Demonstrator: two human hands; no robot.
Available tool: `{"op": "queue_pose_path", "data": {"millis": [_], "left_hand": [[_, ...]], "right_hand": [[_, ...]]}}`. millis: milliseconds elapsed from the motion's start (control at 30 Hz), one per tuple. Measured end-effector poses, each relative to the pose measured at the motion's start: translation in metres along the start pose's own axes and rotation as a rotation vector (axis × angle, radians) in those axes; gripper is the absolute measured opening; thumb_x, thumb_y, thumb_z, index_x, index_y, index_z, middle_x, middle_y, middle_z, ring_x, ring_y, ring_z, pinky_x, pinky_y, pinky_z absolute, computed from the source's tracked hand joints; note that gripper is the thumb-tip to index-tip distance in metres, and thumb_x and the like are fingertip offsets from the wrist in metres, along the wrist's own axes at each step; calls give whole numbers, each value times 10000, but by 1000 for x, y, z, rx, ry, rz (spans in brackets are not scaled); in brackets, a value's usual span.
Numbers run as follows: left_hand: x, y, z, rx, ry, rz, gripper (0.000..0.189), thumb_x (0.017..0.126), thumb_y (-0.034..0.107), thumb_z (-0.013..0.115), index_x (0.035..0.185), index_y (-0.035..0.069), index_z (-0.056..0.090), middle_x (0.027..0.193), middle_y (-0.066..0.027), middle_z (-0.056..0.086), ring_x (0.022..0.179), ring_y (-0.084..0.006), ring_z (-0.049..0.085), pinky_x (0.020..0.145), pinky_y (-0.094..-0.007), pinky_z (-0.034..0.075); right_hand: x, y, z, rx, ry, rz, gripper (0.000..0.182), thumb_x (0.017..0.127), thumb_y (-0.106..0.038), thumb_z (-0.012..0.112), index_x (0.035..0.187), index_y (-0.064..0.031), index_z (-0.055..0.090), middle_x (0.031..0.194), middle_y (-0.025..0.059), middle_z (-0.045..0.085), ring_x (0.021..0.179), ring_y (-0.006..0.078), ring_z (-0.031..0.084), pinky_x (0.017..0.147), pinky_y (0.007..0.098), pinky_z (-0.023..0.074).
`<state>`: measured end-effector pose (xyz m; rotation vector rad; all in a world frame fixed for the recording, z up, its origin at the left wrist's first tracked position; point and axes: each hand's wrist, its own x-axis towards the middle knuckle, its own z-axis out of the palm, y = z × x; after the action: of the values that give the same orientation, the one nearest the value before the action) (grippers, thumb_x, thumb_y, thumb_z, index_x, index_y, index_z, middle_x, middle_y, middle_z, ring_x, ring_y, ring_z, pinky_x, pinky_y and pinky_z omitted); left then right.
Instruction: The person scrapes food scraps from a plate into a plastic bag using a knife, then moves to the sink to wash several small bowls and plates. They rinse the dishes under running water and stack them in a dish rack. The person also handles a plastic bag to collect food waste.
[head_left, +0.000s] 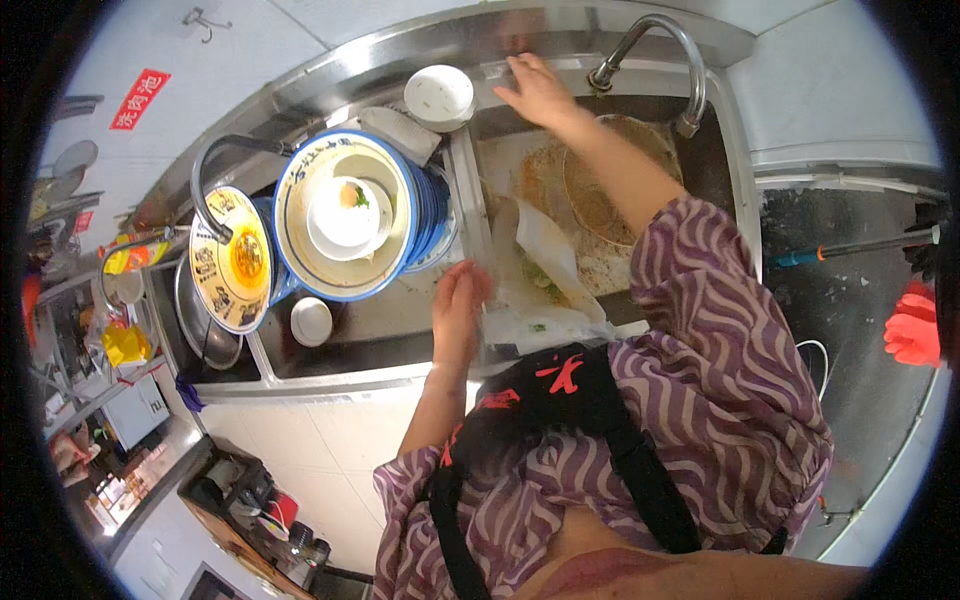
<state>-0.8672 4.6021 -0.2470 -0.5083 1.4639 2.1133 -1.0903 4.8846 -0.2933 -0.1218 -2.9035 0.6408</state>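
Observation:
My right hand (536, 91) reaches over the back ledge of the steel sink, fingers apart, with nothing seen in it. My left hand (459, 304), partly blurred, is over the divider between two basins, fingers bent; whether it holds anything is unclear. Left of it stands a tall stack of blue-rimmed bowls (411, 225), with small white bowls (341, 225) inside the top one. Another stack, topped by a patterned bowl (232, 259) with orange residue, is farther left. A white bowl (439, 94) sits on the ledge near my right hand. A translucent plastic bag (551, 247) with green scraps lies in the right basin.
A curved faucet (694, 75) rises behind the right basin, which holds a round, stained strainer-like object (600, 180). A second faucet (199, 180) arches over the bowls. A small white bowl (311, 322) lies in the middle basin. Red gloves (913, 330) hang at the far right.

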Motion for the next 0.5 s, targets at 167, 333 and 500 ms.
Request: {"op": "queue_pose_path", "data": {"millis": [167, 333, 500], "left_hand": [[-3, -1, 4, 12, 53, 4, 320, 958, 193, 477, 1215, 3, 483, 1083, -95, 584, 962, -170, 570, 848, -305, 459], [-14, 12, 2, 119, 42, 122, 277, 953, 147, 484, 1186, -2, 500, 1095, -92, 585, 977, -172, 569, 861, -287, 449], [-31, 8, -17, 435, 94, 353, 261, 928, 88, 522, 1168, -15, 517, 1087, -87, 591, 995, -155, 555, 900, -275, 426]], "right_hand": [[-11, 33, -13, -213, -177, -169, 343, 795, -206, 690, 1109, -151, 564, 1145, 111, 520, 1091, 316, 498, 894, 429, 445], [-12, 52, 20, -109, -124, -163, 135, 845, -132, 520, 885, -8, 556, 870, 242, 606, 852, 425, 581, 757, 470, 471], [-75, -44, -49, 489, 0, -71, 136, 814, -164, 614, 886, -55, 578, 871, 204, 598, 847, 352, 597, 786, 427, 484]]}}
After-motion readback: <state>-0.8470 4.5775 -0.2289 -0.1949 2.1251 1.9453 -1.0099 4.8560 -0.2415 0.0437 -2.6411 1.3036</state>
